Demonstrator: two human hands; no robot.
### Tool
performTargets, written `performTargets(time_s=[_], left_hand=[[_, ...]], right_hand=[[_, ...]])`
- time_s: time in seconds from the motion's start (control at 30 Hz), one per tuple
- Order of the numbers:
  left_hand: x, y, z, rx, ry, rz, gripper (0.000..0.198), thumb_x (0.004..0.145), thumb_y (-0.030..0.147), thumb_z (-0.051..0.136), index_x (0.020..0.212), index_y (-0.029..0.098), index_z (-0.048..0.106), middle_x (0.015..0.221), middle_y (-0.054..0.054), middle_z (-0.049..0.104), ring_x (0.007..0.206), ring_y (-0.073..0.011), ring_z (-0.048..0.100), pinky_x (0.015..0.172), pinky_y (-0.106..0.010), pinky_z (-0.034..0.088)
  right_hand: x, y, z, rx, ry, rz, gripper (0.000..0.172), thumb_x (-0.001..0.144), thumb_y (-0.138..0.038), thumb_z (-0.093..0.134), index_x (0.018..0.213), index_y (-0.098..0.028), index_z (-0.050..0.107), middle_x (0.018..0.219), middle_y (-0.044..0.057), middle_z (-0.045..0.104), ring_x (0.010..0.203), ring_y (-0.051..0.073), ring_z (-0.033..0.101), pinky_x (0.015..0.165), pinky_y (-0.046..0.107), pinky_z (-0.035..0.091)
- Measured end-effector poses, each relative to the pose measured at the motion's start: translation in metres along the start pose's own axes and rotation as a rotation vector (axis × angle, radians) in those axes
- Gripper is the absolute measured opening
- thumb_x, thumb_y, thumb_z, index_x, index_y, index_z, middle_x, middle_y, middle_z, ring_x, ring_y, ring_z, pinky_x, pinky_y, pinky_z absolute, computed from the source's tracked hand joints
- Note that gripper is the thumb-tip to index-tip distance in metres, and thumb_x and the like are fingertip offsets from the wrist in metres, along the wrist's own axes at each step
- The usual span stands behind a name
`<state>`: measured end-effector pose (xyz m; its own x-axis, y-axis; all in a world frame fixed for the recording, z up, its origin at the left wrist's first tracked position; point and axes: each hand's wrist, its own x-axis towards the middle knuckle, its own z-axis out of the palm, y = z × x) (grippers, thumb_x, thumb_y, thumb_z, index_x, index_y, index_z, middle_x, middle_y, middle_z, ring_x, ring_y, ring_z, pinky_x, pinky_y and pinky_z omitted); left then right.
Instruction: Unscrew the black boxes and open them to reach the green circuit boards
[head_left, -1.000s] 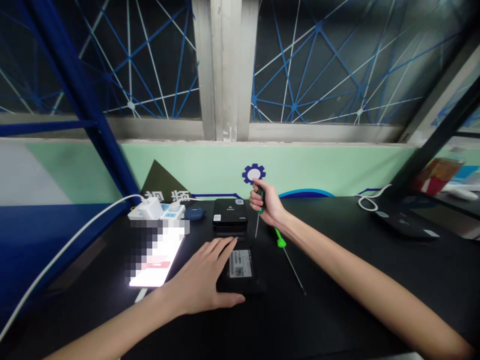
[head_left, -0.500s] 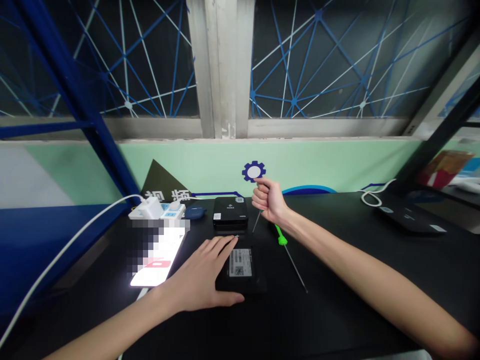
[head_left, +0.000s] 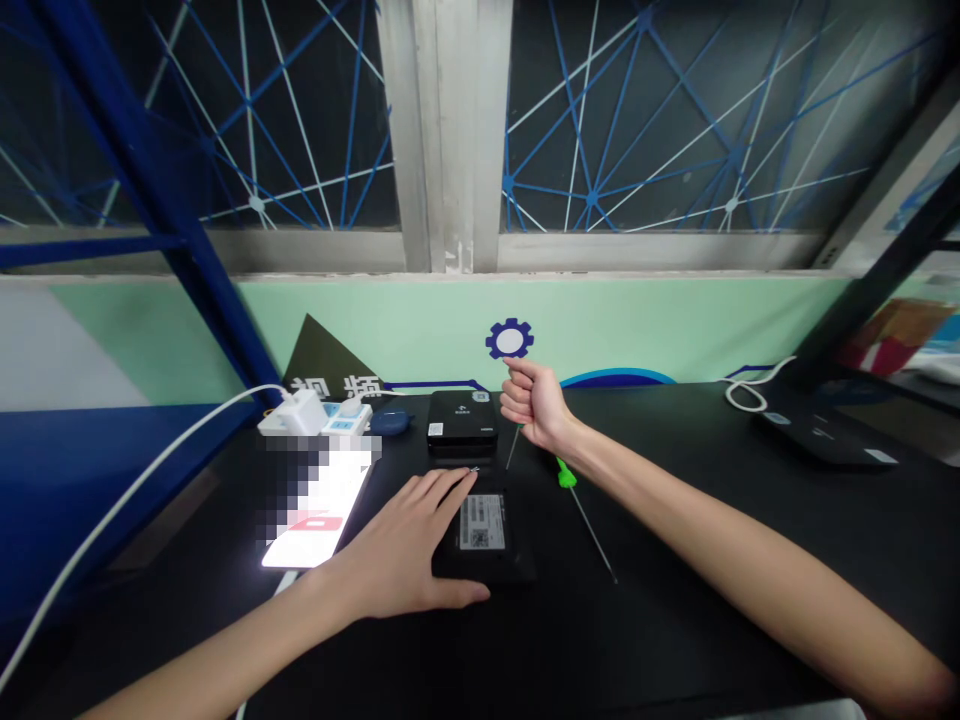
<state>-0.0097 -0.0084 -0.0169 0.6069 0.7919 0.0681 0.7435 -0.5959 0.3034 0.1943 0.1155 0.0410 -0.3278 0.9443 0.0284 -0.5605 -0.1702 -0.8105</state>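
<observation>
My left hand (head_left: 405, 540) lies with its fingers spread over the left side of a black box (head_left: 517, 570). The box has a white printed label (head_left: 482, 522) facing up, and part of it is hidden under the hand. A few small metal pieces (head_left: 473, 470) sit by my left fingertips. Above and behind the box, my right hand (head_left: 536, 405) is closed in a fist around a screwdriver (head_left: 513, 448). Its thin shaft points down and the handle is mostly hidden. Partly under my right forearm, a second screwdriver (head_left: 568, 475) with a bright green handle rests on the black table.
Another black box (head_left: 462, 420) stands at the back, beside a dark blue case (head_left: 391, 423). A lit phone (head_left: 326, 515) lies left of my left hand, near a power strip (head_left: 346, 422) with a white charger (head_left: 302, 413). A flat black device (head_left: 825, 438) is at far right.
</observation>
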Motion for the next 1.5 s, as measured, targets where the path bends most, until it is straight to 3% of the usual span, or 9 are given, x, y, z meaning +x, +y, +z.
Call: performTargets(time_s=[0.5, 0.83, 1.03, 1.27, 1.5], left_hand=[[0.002, 0.0, -0.003, -0.023, -0.007, -0.004, 0.099, 0.078, 0.075, 0.058, 0.156, 0.029, 0.019, 0.157, -0.011, 0.031, 0.141, -0.038, 0.031, 0.115, -0.059, 0.024], [0.004, -0.003, -0.003, -0.055, 0.004, -0.005, 0.106, 0.07, 0.066, 0.071, 0.156, 0.029, 0.021, 0.155, -0.012, 0.031, 0.141, -0.0401, 0.03, 0.114, -0.06, 0.027], [0.001, -0.006, -0.006, -0.006, 0.053, 0.079, 0.112, 0.062, 0.058, 0.079, 0.154, 0.028, 0.024, 0.152, -0.01, 0.033, 0.138, -0.0406, 0.032, 0.114, -0.056, 0.029], [0.003, -0.004, -0.004, 0.018, 0.074, 0.159, 0.112, 0.059, 0.061, 0.078, 0.152, 0.026, 0.027, 0.148, -0.012, 0.037, 0.134, -0.0407, 0.037, 0.114, -0.057, 0.026], [0.004, -0.004, -0.004, 0.013, 0.072, 0.159, 0.11, 0.061, 0.062, 0.077, 0.152, 0.026, 0.027, 0.147, -0.012, 0.038, 0.132, -0.0397, 0.039, 0.114, -0.057, 0.028]], right_hand=[[0.009, 0.015, 0.01, -0.098, 0.072, -0.038, 0.051, 0.09, -0.023, 0.055, 0.054, -0.024, 0.02, 0.039, -0.011, 0.015, 0.032, 0.003, 0.011, 0.03, 0.016, 0.009], [0.027, 0.015, -0.014, 0.035, 0.13, 0.101, 0.045, 0.096, -0.024, 0.046, 0.062, -0.025, 0.015, 0.042, -0.012, 0.014, 0.031, 0.004, 0.01, 0.026, 0.016, 0.011], [0.029, 0.01, -0.021, 0.107, 0.138, 0.228, 0.041, 0.097, -0.023, 0.041, 0.065, -0.025, 0.015, 0.043, -0.014, 0.012, 0.031, 0.005, 0.008, 0.025, 0.015, 0.013], [0.026, 0.012, -0.024, 0.147, 0.131, 0.358, 0.037, 0.097, -0.02, 0.037, 0.066, -0.025, 0.016, 0.044, -0.014, 0.013, 0.031, 0.005, 0.009, 0.025, 0.014, 0.012], [0.02, 0.016, -0.021, 0.141, 0.137, 0.388, 0.036, 0.098, -0.019, 0.034, 0.066, -0.025, 0.018, 0.045, -0.014, 0.013, 0.031, 0.005, 0.009, 0.025, 0.014, 0.012]])
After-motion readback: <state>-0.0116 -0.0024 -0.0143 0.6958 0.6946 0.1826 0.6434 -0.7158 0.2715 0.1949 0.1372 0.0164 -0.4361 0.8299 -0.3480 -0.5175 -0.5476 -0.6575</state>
